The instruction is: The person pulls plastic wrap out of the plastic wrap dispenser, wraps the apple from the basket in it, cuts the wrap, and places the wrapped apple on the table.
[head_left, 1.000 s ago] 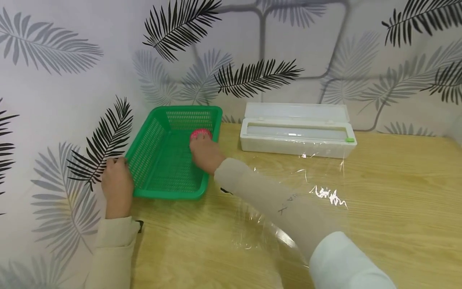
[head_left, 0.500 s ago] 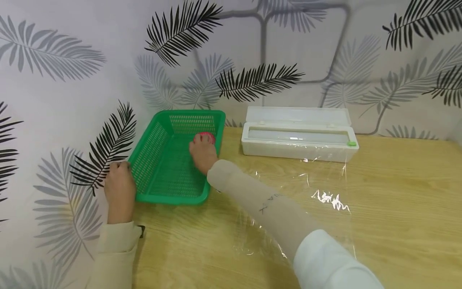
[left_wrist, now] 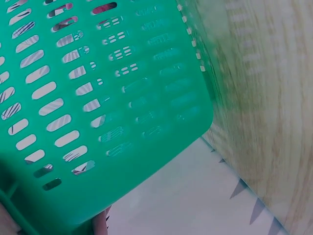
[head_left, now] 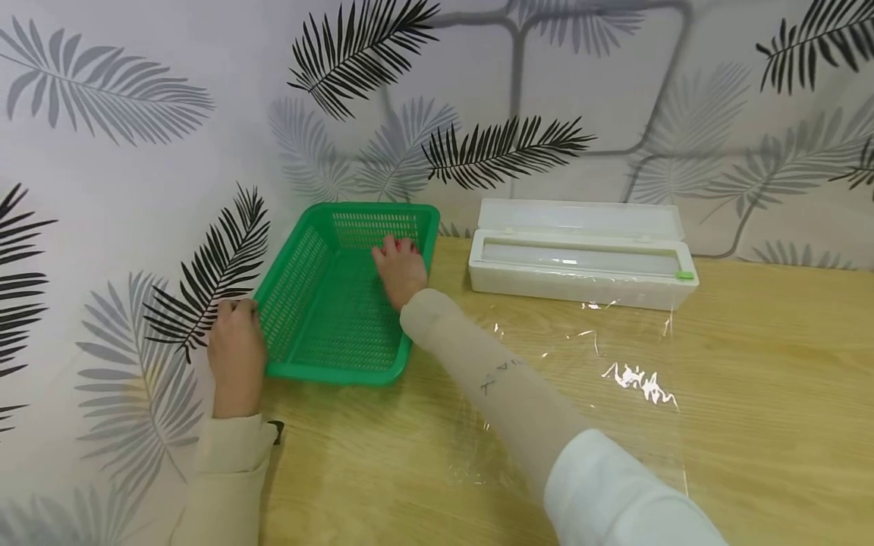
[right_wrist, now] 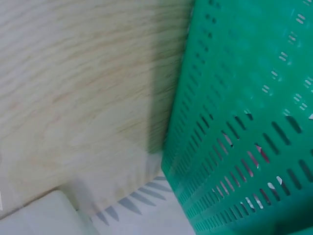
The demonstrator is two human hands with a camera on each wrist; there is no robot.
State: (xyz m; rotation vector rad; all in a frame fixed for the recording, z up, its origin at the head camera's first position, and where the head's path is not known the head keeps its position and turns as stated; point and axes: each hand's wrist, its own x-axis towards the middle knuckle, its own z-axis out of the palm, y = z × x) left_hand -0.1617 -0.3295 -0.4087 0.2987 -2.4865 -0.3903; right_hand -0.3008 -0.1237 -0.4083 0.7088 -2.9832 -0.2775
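In the head view, a green slotted plastic basket (head_left: 348,375) stands on the wooden table at the left, against the wall. My left hand (head_left: 235,341) grips its left rim; the left wrist view shows a fingertip (left_wrist: 100,223) under the rim. My right hand (head_left: 400,269) reaches inside, near the right wall, its fingers curled over a rounded pinkish-red thing (head_left: 398,245). Most of that thing is hidden by the hand, with red showing between the fingers. Through the basket's slots, the right wrist view shows bits of red.
A white plastic-wrap dispenser (head_left: 580,282) with its lid raised stands at the back, right of the basket, a green cutter slide (head_left: 685,275) at its right end. Clear plastic wrap (head_left: 635,379) spreads from it over the table, under the right forearm. Leaf-patterned sheeting (head_left: 505,152) backs the table.
The pinkish-red thing, in plain sight earlier, is now mostly covered by my right hand, which has shifted about it near the right wall. My left hand stays on the rim.
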